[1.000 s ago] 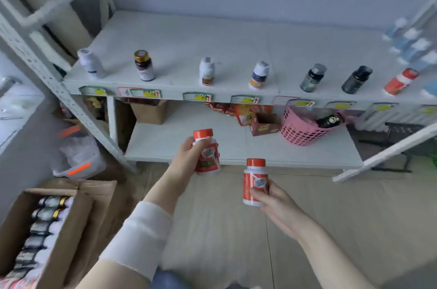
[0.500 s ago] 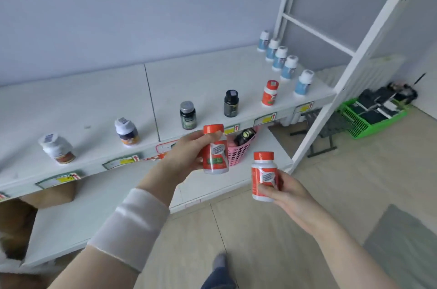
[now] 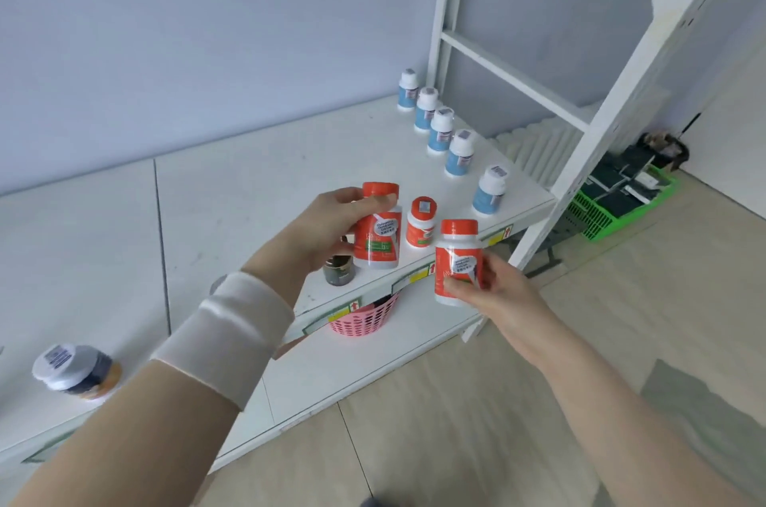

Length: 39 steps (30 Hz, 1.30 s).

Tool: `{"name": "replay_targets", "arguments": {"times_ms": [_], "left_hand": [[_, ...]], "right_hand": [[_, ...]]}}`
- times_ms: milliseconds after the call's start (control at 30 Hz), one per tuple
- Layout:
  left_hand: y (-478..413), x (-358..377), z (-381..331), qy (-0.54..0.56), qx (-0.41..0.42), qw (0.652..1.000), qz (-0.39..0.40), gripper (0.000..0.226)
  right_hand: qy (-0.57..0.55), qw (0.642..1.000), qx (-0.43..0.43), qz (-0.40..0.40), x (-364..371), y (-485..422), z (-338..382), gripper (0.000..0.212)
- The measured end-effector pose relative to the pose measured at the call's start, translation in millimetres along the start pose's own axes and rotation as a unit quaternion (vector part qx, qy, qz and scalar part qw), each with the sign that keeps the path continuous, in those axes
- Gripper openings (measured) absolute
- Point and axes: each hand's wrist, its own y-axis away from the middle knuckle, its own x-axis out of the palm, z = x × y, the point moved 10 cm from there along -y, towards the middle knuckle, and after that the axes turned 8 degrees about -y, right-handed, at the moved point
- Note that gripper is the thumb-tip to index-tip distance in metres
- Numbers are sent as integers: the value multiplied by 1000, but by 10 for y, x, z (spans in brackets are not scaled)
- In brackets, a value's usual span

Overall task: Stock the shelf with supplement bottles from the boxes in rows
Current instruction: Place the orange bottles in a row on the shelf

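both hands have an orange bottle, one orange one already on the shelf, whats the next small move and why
Probably carry the left hand bottle further back and set it upright behind the standing orange bottle, starting a front-to-back row like the blue bottles. It is already over the shelf; the right hand bottle hangs off the edge.

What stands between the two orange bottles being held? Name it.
In the head view, a third orange bottle stands on the shelf between the left hand's bottle and the right hand's bottle.

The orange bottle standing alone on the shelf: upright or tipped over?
Upright: the orange bottle stands on its base on the shelf, cap up.
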Motion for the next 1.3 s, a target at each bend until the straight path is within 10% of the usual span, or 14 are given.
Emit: {"name": "replay_targets", "arguments": {"times_ms": [533, 1300], "left_hand": [[-1098, -274, -616, -18, -5, 986, -167, 46], [-3837, -1647, -509, -123, 6, 962, -245, 35]], "right_hand": [[58, 987, -15, 147, -256, -1616, 828, 39], [235, 967, -89, 30, 474, -4183, 566, 55]]}}
